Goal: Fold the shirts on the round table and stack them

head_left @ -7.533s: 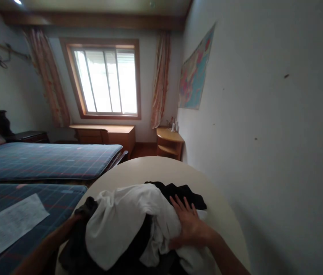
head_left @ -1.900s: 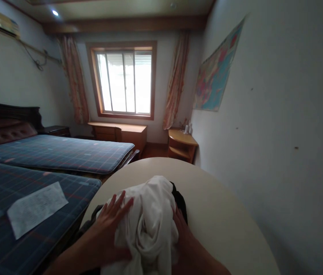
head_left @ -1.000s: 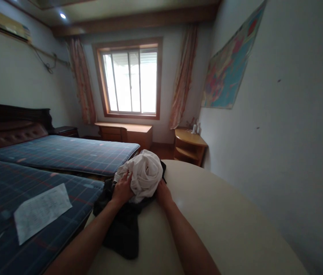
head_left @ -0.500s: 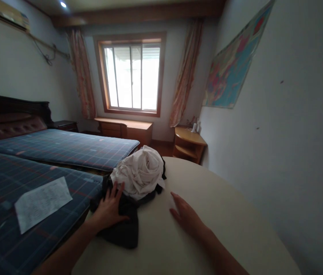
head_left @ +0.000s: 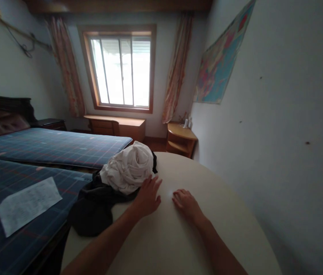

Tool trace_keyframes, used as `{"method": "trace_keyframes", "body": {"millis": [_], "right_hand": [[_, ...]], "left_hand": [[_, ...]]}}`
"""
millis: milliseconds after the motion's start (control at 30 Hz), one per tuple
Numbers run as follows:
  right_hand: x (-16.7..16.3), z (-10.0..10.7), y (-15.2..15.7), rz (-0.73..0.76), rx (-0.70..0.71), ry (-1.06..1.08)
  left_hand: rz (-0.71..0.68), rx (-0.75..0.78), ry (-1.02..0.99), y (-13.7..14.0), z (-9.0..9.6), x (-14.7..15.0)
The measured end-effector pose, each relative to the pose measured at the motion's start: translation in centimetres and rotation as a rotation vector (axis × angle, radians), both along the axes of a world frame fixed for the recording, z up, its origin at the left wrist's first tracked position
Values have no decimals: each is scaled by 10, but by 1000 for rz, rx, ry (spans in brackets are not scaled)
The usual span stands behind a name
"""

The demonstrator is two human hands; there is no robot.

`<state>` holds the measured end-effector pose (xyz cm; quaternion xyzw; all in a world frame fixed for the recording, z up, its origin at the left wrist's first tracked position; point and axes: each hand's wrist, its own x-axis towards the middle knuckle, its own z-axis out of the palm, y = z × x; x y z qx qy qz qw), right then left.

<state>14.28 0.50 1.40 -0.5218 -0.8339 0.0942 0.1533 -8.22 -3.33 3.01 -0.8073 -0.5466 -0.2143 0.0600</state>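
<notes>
A crumpled heap of white cloth lies on dark cloth at the left side of the round, pale table. The dark cloth spreads toward me and reaches the table's left edge. My left hand is at the heap's near right side, fingers apart, holding nothing; whether its fingertips touch the white cloth I cannot tell. To its right, my right hand rests low over the bare tabletop with its fingers loosely bent and a little apart, nothing in it.
Left of the table stand two beds with blue plaid mattresses; a sheet of paper lies on the nearer one. A corner shelf and a desk are by the window. The wall with a map runs along the right.
My left hand has come off the dark cloth and moved right, to the heap's near right side. My right hand's fingers have bent. The view has turned slightly right.
</notes>
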Motion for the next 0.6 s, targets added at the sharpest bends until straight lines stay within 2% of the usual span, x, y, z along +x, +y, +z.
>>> {"method": "trace_keyframes", "body": {"millis": [33,100,233,367,600], "right_hand": [[-2,-2,-1,-26,14,5],[-3,-6,-5,-58,44,-2],[5,-14,-12,-66,12,-61],[10,-16,-12,-86,-93,-84],[5,-14,-15,-111,-111,-104]], "left_hand": [[-60,-28,-10,7,-9,15],[-72,-55,-51,16,-28,30],[-164,-162,-61,19,-51,25],[-214,-158,-37,15,-53,18],[-198,-146,-17,14,-50,24]]}}
